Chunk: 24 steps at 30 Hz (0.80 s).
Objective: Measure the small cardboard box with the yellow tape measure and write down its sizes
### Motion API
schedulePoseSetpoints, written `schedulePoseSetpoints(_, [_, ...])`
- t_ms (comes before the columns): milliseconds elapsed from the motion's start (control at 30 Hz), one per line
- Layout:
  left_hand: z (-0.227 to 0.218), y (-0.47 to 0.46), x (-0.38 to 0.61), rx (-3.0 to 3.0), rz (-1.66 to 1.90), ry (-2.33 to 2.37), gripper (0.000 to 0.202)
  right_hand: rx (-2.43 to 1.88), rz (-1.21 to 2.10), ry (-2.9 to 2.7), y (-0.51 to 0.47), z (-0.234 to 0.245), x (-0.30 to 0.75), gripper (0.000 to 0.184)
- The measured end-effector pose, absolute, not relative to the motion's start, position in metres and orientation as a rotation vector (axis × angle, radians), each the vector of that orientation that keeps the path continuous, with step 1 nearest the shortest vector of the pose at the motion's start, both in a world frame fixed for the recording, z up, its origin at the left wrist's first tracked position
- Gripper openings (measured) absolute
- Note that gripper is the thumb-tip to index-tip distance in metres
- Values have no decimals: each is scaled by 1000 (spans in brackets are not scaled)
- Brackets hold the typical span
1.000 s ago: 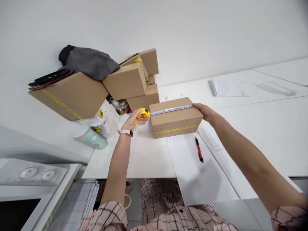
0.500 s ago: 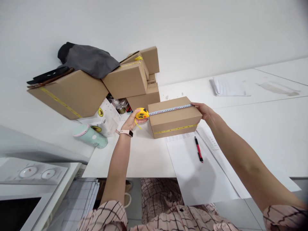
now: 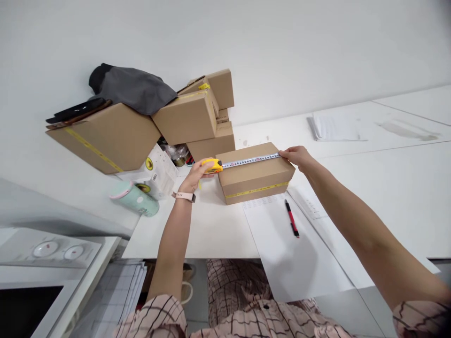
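A closed cardboard box (image 3: 255, 176) with yellow tape round its side sits on the white table. Along its top lies the drawn-out blade of a tape measure (image 3: 213, 165), printed with numbers. My left hand (image 3: 197, 176) is closed around the yellow case, which rests at the box's left top edge. At the right end of the box, my right hand (image 3: 298, 156) pinches the blade's tip between thumb and fingers. In front of the box, a red and black pen (image 3: 292, 218) lies on white paper sheets (image 3: 282, 263).
Cardboard boxes (image 3: 186, 117) are stacked at the back left, with a dark grey cloth (image 3: 136, 89) on top. A mint green bottle (image 3: 136, 199) stands left of my left arm. A white microwave (image 3: 45, 263) is at the lower left. More papers (image 3: 333, 126) lie at the back right.
My left hand has tilted the tape measure's case and moved it slightly right, onto the box's edge. My right hand has shifted a little with its fingers higher at the blade's tip.
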<state>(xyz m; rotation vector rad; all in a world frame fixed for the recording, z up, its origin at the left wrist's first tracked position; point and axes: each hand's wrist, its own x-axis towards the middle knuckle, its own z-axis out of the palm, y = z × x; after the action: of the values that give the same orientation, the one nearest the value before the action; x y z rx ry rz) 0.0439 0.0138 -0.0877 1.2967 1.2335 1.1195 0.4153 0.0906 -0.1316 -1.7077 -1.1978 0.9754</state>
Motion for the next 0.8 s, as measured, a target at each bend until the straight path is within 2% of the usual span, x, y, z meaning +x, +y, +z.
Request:
schedulePoseSetpoints(167, [-64,-34,65,1514,943,1231,62,-1540,942,-1237,96,-121,416,22])
schedulePoseSetpoints(333, [-100,-104,120,1258,613,826,57,-1203,877,-1493,99,-92,406,25])
schedulePoseSetpoints(500, [-138,-131,210,851,933,668,51,-1263,858,-1739,118,-88,363,26])
schedulePoseSetpoints(600, [-132,-119,244,740,1076,661,54,-1395,698,-1868,139,-103,340,25])
schedulePoseSetpoints(800, [-121,-95,253,648,1142,745,59,-1565,460,-1960,167,-128,327,34])
